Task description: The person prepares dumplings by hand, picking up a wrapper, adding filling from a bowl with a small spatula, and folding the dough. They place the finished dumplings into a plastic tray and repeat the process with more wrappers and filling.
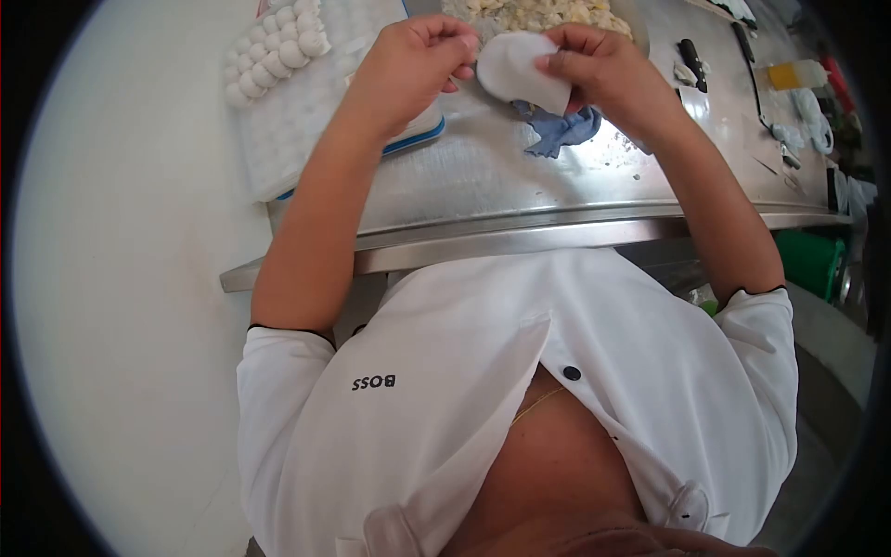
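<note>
A thin, round white dough wrapper [524,70] hangs from my right hand [608,74], pinched between thumb and fingers at its right edge. My left hand [418,70] is just left of the wrapper, its fingers curled in and the fingertips drawn together. Whatever those fingertips may hold is too small to make out. Under the wrapper, a crumpled blue cloth [561,130] lies on the steel table [445,195]. Pale yellowish, chunky filling [548,14] is heaped beyond my hands at the top edge.
At left, a white tray [278,139] with a blue edge bears rows of rounded white pieces [278,46]. A black-handled tool [691,60], a long dark utensil [750,70] and a yellow bottle [794,74] lie right. A white wall [121,232] borders the left side.
</note>
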